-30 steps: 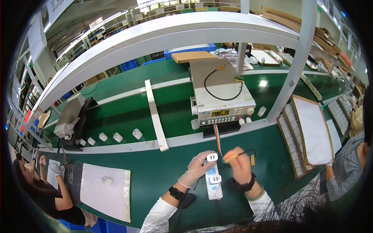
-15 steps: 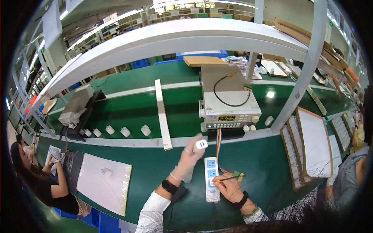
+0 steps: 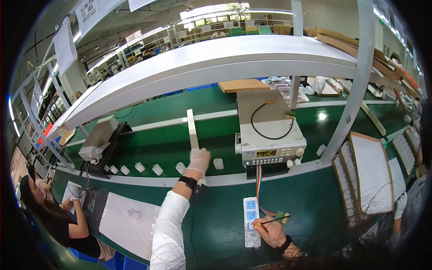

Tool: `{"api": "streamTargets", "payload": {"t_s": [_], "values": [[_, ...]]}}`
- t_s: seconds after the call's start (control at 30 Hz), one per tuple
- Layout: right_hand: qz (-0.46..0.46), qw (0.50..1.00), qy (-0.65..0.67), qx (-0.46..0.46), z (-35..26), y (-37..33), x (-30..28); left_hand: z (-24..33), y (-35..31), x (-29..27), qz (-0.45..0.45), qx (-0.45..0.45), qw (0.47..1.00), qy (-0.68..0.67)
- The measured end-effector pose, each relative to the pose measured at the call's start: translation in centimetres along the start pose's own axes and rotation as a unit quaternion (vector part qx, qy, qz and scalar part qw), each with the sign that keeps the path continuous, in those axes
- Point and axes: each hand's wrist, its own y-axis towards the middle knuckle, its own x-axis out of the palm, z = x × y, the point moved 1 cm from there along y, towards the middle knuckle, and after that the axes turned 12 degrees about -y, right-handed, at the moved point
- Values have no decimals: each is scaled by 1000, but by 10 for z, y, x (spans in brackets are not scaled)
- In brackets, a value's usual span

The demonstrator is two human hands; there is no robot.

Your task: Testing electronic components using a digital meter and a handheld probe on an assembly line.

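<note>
My left hand (image 3: 199,162), in a thin pale glove, is stretched over the green strip behind the bench rail, by the foot of a white bar (image 3: 192,128). Its fingers are curled; what they hold, if anything, is hidden. A white charger (image 3: 181,168) stands just left of it, and another white charger (image 3: 218,163) stands to its right. My right hand (image 3: 271,231) is closed on a thin black cable (image 3: 270,220) with a brass-coloured tip, at the edge of a white power strip (image 3: 252,236) with blue sockets. Beside the fingers lies a green connector block (image 3: 282,217) with coloured wires.
A grey bench instrument (image 3: 272,150) with a lit display stands behind the power strip. Several white chargers (image 3: 157,169) line the green strip leftward. Trays (image 3: 371,171) stack at right. A co-worker (image 3: 54,207) sits left, near a white board (image 3: 128,220). A shelf (image 3: 216,51) spans above.
My left hand has moved left and farther away, from above the bench to the green strip; the white charger it held no longer shows in it. My right hand still grips the cable. The view has shifted.
</note>
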Motion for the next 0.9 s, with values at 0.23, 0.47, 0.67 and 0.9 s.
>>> {"api": "streamTargets", "payload": {"t_s": [0.23,0.47,0.67,0.9], "values": [[-23,1000,-15,-4,3,3,-1,-79,-25,52,-150,-153,973,86],[17,999,-3,-40,1,5,0,-50,-90,35,286,92,903,-308],[-3,999,-33,-30,14,1,9,101,-147,11,-43,94,521,-847],[19,999,6,-32,6,1,7,142,-152,20,-72,43,654,-752]]}}
